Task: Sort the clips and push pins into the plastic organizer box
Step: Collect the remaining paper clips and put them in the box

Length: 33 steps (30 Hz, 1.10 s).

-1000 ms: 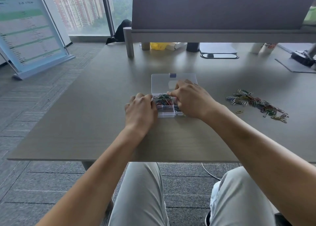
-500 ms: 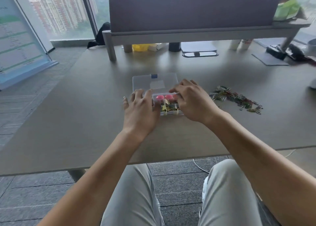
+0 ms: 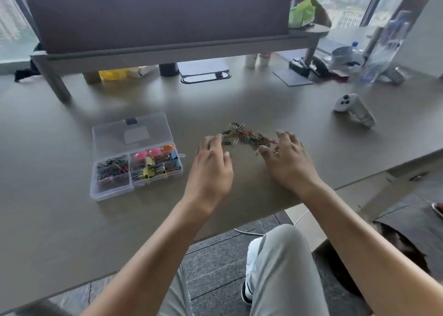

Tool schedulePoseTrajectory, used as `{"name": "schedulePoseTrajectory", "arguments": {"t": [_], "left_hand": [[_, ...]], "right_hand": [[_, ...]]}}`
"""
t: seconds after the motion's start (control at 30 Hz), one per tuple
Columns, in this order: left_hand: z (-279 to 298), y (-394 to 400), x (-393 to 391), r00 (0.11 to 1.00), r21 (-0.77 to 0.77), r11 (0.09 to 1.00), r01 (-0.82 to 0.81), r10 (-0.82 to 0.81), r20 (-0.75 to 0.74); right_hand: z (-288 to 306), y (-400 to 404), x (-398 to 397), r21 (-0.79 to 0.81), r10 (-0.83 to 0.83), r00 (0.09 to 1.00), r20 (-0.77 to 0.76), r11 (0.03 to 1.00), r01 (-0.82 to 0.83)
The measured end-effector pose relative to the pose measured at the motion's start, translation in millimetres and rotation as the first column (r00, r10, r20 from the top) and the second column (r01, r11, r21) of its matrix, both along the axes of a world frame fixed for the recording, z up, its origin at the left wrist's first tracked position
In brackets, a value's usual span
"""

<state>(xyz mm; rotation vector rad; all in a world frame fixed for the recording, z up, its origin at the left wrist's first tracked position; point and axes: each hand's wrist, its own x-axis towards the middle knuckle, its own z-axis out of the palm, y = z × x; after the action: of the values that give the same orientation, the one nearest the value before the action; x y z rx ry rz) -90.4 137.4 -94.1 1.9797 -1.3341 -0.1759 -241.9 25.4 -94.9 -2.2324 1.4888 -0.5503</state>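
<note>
A clear plastic organizer box (image 3: 112,192) lies on the grey desk at the left, its lid (image 3: 131,133) flipped open behind it. Its compartments hold coloured paper clips, pink and orange push pins and yellow binder clips. A loose pile of coloured paper clips (image 3: 244,136) lies on the desk to the right of the box. My left hand (image 3: 211,162) hovers at the pile's left end, fingers relaxed and holding nothing. My right hand (image 3: 287,157) is at the pile's right end, fingers spread over the clips there.
A white game controller (image 3: 354,109) lies at the right. A grey partition on legs (image 3: 155,11) crosses the back of the desk, with cups, a dark mat and a black device behind. The desk's front edge (image 3: 263,215) runs just below my wrists.
Both hands have left the organizer box and moved right to the loose paper clip pile. The camera has swung right, so the box now sits at the left.
</note>
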Motion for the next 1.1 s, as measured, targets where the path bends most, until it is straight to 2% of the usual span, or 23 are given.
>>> {"name": "schedulePoseTrajectory", "arguments": {"t": [0.1, 0.2, 0.37, 0.47, 0.6, 0.7, 0.83, 0.93, 1.0, 1.1], "left_hand": [[-7, -6, 3, 0.999, 0.037, 0.998, -0.045, 0.046, -0.02], [-14, -7, 3, 0.995, 0.022, 0.996, -0.091, 0.092, -0.029], [-21, -6, -2, 0.991, -0.001, 0.992, -0.13, 0.13, 0.021], [-20, -6, -3, 0.988, 0.005, 0.989, -0.149, 0.149, 0.049], [-18, -7, -4, 0.981, 0.012, 0.984, -0.18, 0.179, 0.082], [-16, -6, -5, 0.975, 0.022, 0.98, -0.198, 0.195, 0.104], [-13, -5, -9, 0.969, 0.05, 0.974, -0.221, 0.214, 0.127], [-11, -9, -13, 0.922, 0.096, 0.947, -0.307, 0.271, 0.276], [-7, -16, -18, 0.868, 0.188, 0.908, -0.376, 0.274, 0.414], [-5, -35, -23, 0.834, 0.271, 0.866, -0.421, 0.252, 0.491]], "right_hand": [[-7, -15, 13, 0.064, 0.039, 0.998, -0.048, 0.997, -0.036], [-11, -32, 34, 0.028, 0.112, 0.988, -0.103, 0.994, -0.11], [-10, -66, 71, -0.005, 0.301, 0.949, -0.096, 0.953, -0.302], [-9, -80, 83, -0.043, 0.491, 0.865, -0.101, 0.867, -0.497], [-8, -89, 79, -0.034, 0.73, 0.677, -0.092, 0.678, -0.735], [-7, -86, 66, -0.046, 0.798, 0.598, -0.074, 0.597, -0.801], [-10, -81, 45, -0.075, 0.835, 0.545, -0.077, 0.54, -0.838], [-10, -79, 30, -0.212, 0.801, 0.595, 0.06, 0.593, -0.777], [-8, -80, 20, -0.329, 0.712, 0.672, 0.204, 0.696, -0.638], [-13, -93, 4, -0.379, 0.55, 0.769, 0.325, 0.821, -0.427]]}}
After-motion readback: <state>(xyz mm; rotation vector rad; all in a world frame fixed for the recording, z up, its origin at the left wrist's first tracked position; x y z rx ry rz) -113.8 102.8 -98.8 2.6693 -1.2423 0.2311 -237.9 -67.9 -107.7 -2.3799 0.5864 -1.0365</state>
